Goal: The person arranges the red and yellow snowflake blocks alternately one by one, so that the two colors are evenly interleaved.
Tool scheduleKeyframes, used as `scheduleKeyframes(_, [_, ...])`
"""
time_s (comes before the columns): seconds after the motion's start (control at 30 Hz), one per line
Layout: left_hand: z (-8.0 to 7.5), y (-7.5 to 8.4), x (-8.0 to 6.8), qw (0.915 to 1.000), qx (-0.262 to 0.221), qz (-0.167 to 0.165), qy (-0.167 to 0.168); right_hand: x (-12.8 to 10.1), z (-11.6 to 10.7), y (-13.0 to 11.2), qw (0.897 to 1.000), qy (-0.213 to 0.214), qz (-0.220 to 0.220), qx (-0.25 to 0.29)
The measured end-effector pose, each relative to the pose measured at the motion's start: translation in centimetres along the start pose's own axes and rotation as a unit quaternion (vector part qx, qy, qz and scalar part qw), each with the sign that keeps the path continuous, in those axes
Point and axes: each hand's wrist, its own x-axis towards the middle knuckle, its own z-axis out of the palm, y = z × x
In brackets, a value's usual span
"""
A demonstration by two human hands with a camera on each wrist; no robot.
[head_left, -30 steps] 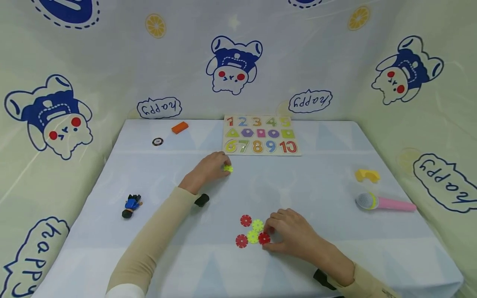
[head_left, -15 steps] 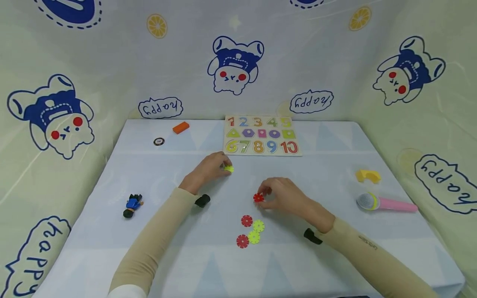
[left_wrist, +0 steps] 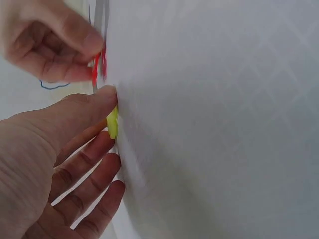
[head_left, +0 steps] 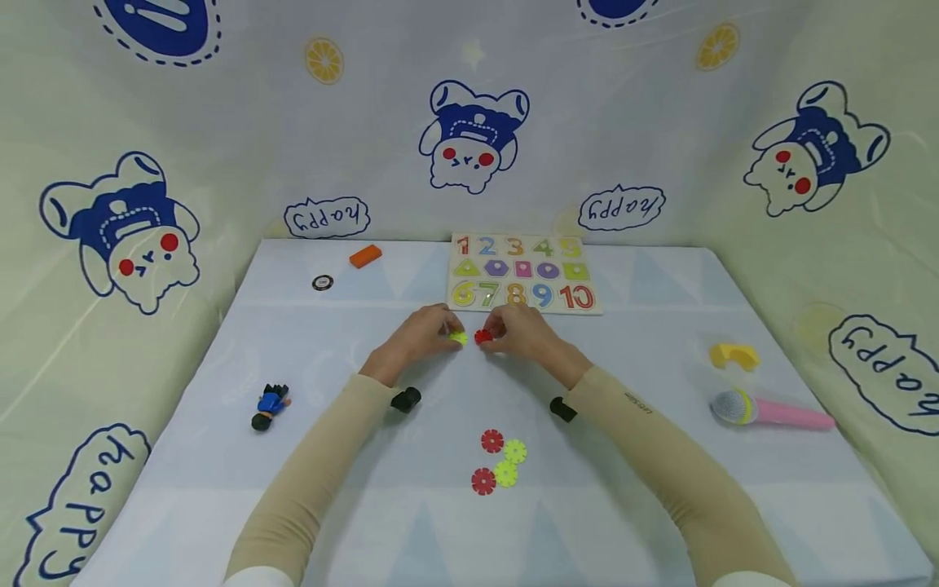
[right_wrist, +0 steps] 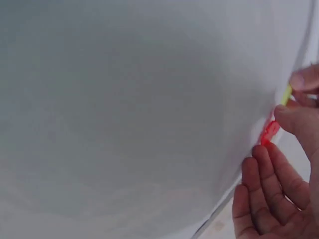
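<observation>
Your left hand (head_left: 416,338) pinches a yellow flower disc (head_left: 458,337). Your right hand (head_left: 522,334) pinches a red flower disc (head_left: 482,336) just beside it, in the middle of the table (head_left: 660,489). The number puzzle (head_left: 522,273) lies just past them.

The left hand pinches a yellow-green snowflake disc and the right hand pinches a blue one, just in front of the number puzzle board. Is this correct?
Not quite. The disc in the right hand is red, not blue; the head view shows this. The rest holds: the left hand pinches a yellow-green disc, and both are just in front of the number puzzle board.
</observation>
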Motion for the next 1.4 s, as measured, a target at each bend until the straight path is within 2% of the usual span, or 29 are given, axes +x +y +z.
scheduleKeyframes(0.23, [0.4,0.0,-0.1,0.9999,0.007,0.009,0.004,0.5,0.2,-0.3,1.000,-0.020,0.011,0.017])
scheduleKeyframes(0.5, [0.5,0.0,-0.3,0.9998,0.012,0.018,0.006,0.1,0.6,-0.5,0.999,-0.012,0.020,0.023])
scheduleKeyframes(0.67, [0.7,0.7,-0.2,0.9989,0.044,0.011,0.006,-0.1,0.8,-0.3,1.000,-0.011,0.019,0.016])
scheduleKeyframes(0.87, [1.2,1.5,0.3,0.9966,0.074,0.027,0.024,-0.9,0.6,0.2,1.000,-0.002,0.003,-0.002])
scheduleKeyframes(1.0, [1.3,1.7,0.5,0.9958,0.081,0.026,0.033,-2.3,0.1,0.4,1.000,-0.010,0.002,-0.010])
scheduleKeyframes(1.2, [1.1,1.7,0.5,0.9948,0.093,0.017,0.038,-5.6,-0.5,0.7,0.999,-0.052,0.004,0.001])
scheduleKeyframes(1.4, [1.4,1.7,0.8,0.9954,0.084,0.024,0.039,-10.5,-0.3,1.5,0.995,-0.081,-0.051,-0.009])
